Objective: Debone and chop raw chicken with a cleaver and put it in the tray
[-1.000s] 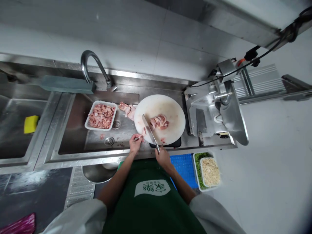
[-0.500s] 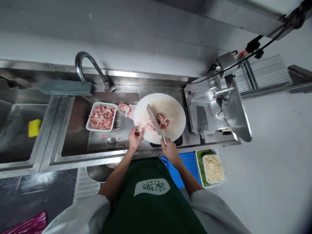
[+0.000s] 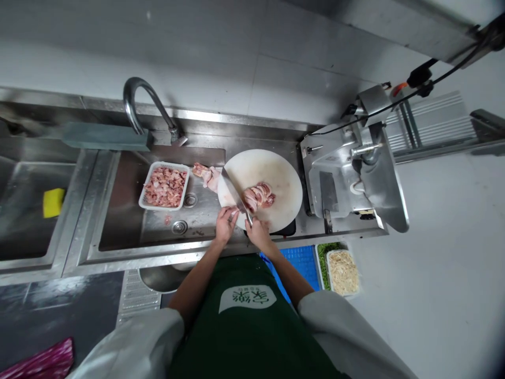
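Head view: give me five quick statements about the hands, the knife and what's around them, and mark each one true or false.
1. The right hand holds the knife. True.
2. The left hand is by the edge of the board. True.
3. The board is square. False: it is round.
4. The basket in the sink holds cut meat. True.
5. The basket is black. False: it is white.

Two hands (image 3: 224, 226) (image 3: 258, 233), two knives (image 3: 233, 190) (image 3: 328, 193), two drains (image 3: 190, 200) (image 3: 179, 227), one cutting board (image 3: 276, 166)
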`<action>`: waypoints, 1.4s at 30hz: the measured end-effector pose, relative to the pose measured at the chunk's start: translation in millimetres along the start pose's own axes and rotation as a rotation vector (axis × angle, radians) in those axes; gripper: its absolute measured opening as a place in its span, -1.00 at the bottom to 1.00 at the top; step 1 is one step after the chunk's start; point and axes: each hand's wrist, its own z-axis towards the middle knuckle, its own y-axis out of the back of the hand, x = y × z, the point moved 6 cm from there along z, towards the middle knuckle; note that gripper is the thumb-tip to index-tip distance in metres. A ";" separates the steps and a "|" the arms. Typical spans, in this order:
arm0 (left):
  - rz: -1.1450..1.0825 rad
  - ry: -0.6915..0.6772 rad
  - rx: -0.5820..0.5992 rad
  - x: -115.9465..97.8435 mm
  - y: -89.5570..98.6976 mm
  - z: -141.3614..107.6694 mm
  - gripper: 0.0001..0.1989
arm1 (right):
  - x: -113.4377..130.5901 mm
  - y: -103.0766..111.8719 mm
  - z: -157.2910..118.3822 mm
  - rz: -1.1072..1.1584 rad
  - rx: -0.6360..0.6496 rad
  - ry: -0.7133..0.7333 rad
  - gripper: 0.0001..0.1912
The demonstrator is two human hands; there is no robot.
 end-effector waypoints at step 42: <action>0.198 -0.133 0.239 -19.1 -51.2 16.5 -0.66 | -104.4 52.6 -46.6 0.434 -0.287 -0.190 -0.58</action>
